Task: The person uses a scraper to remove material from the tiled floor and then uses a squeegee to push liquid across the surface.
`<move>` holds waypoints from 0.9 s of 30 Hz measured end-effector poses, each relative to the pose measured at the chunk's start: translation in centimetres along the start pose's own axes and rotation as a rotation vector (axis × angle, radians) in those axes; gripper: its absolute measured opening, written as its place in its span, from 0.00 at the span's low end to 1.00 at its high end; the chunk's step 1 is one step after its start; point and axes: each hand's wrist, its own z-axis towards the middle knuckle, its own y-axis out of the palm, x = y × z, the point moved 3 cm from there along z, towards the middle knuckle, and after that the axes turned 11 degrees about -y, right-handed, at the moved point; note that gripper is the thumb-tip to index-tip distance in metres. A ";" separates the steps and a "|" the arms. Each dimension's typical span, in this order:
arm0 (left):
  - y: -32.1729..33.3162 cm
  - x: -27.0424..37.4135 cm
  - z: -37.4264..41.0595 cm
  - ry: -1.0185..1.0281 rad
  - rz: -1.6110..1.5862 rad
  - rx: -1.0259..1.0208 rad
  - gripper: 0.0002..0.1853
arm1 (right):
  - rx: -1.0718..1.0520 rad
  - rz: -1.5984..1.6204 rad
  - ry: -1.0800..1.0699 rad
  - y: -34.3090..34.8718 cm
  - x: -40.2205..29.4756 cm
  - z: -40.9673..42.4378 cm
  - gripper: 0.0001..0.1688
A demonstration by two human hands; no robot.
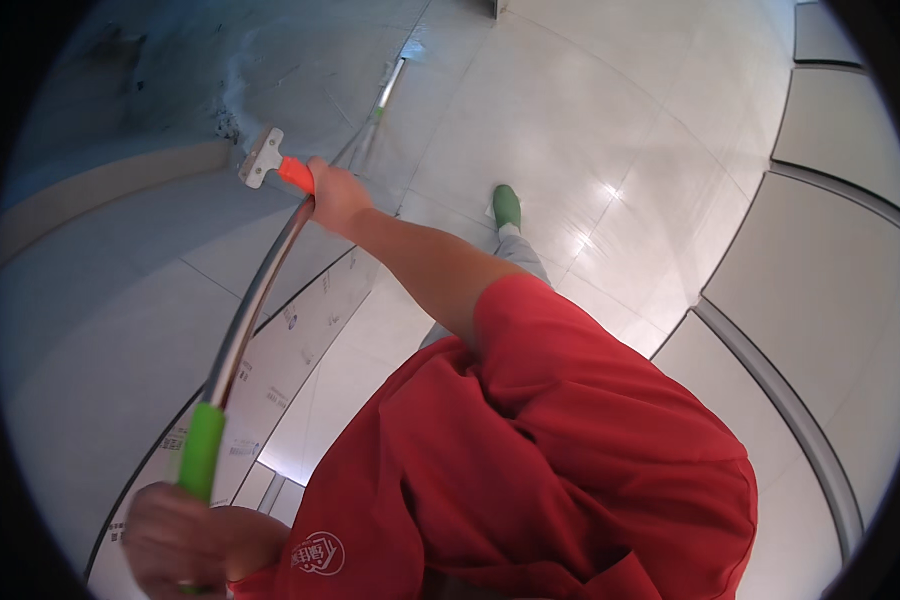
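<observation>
My left hand, blurred at the lower left, is closed around the green grip of a long shiny metal pole. The pole slants up and away to my right hand. In that hand is a scraper with an orange handle and a wide pale metal head fixed by screws, pointing left. The pole passes right at the same hand; my fingers hide whether they wrap it too. Past the hand, a thin line leads to a silver section with a green band.
White panels printed with marks run beneath the pole. A pale ledge curves along the left, below a dim bluish surface. A green-shod foot stands on glossy floor tiles. Pale panels with grey strips line the right.
</observation>
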 end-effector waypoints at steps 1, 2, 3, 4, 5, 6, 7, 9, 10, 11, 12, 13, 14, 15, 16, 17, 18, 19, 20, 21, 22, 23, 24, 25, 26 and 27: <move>0.9 -0.4 1.8 -0.043 -0.016 -0.192 0.04 | -0.025 0.005 -0.002 -0.1 0.4 1.1 0.28; 1.8 -0.3 2.6 -0.055 0.051 -0.032 0.04 | -0.025 -0.005 -0.012 -0.1 0.6 1.8 0.28; 3.1 -0.4 3.3 -0.065 0.119 0.121 0.04 | -0.021 -0.012 -0.020 -0.3 0.8 2.8 0.28; 3.7 0.0 3.6 -0.081 0.187 0.283 0.04 | -0.028 -0.019 -0.028 -0.7 0.4 3.3 0.27; 2.9 0.7 3.7 -0.047 0.118 0.270 0.05 | -0.033 -0.017 -0.039 -0.9 -0.2 3.7 0.28; 1.4 1.6 3.3 -0.019 0.048 0.265 0.06 | -0.046 -0.016 -0.049 -1.4 -1.7 3.5 0.28; 0.0 2.4 2.8 0.012 -0.023 0.259 0.07 | -0.057 -0.016 -0.060 -1.7 -2.9 3.1 0.28; -2.0 3.6 1.4 0.048 -0.301 0.286 0.08 | 0.009 -0.019 -0.186 -2.0 -4.5 2.0 0.27; -3.0 4.1 0.8 0.066 -0.441 0.295 0.09 | 0.045 -0.017 -0.246 -2.2 -5.1 1.6 0.26; -4.6 3.9 -0.6 0.063 -0.485 0.381 0.09 | 0.061 -0.033 -0.265 -2.6 -5.0 1.5 0.26; -5.5 4.9 -1.7 0.038 -0.506 0.489 0.10 | 0.052 -0.025 -0.288 -2.7 -5.4 0.9 0.26; -6.1 5.1 -2.1 -0.016 -0.421 0.677 0.11 | 0.051 -0.028 -0.307 -3.0 -5.4 0.3 0.25; -6.5 5.2 -2.5 -0.067 -0.446 0.791 0.11 | 0.011 -0.027 -0.291 -3.1 -5.5 -0.2 0.25; -6.7 4.6 -2.3 -0.114 -0.476 0.904 0.12 | -0.027 -0.034 -0.274 -3.2 -5.4 -0.7 0.24; -7.2 3.8 -2.4 -0.064 -0.475 0.971 0.13 | -0.064 -0.041 -0.257 -3.3 -5.3 -1.0 0.24; -7.5 3.0 -2.6 -0.095 -0.537 1.018 0.13 | -0.095 -0.039 -0.230 -3.2 -5.0 -1.4 0.24; -7.6 2.3 -2.6 -0.125 -0.593 1.065 0.13 | -0.126 -0.034 -0.207 -3.1 -4.4 -1.7 0.23; -7.6 1.6 -2.5 -0.155 -0.650 1.113 0.13 | -0.158 -0.029 -0.184 -2.9 -4.0 -1.8 0.23; -7.4 0.9 -2.2 -0.199 -0.630 1.116 0.12 | -0.161 -0.032 -0.170 -2.7 -3.6 -1.9 0.23; -7.6 0.6 -2.0 -0.196 -0.634 1.094 0.12 | -0.164 -0.033 -0.157 -2.7 -3.3 -1.9 0.23; -7.9 0.4 -2.1 -0.194 -0.638 1.072 0.11 | -0.168 -0.036 -0.144 -2.5 -3.1 -1.8 0.23; -8.1 0.1 -2.0 -0.192 -0.642 1.052 0.11 | -0.173 -0.041 -0.153 -2.3 -3.0 -1.6 0.23; -8.2 -0.2 -1.5 -0.165 -0.627 1.055 0.11 | -0.174 -0.048 -0.162 -2.2 -2.9 -1.0 0.24; -8.2 0.1 -1.3 -0.170 -0.601 1.039 0.11 | -0.177 -0.055 -0.170 -2.1 -2.9 -0.5 0.24; -8.3 0.6 -1.1 -0.175 -0.576 1.025 0.11 | -0.183 -0.038 -0.171 -1.8 -3.0 -0.1 0.25; -8.3 0.9 -0.8 -0.178 -0.555 1.009 0.11 | -0.186 -0.025 -0.169 -1.7 -3.2 0.4 0.25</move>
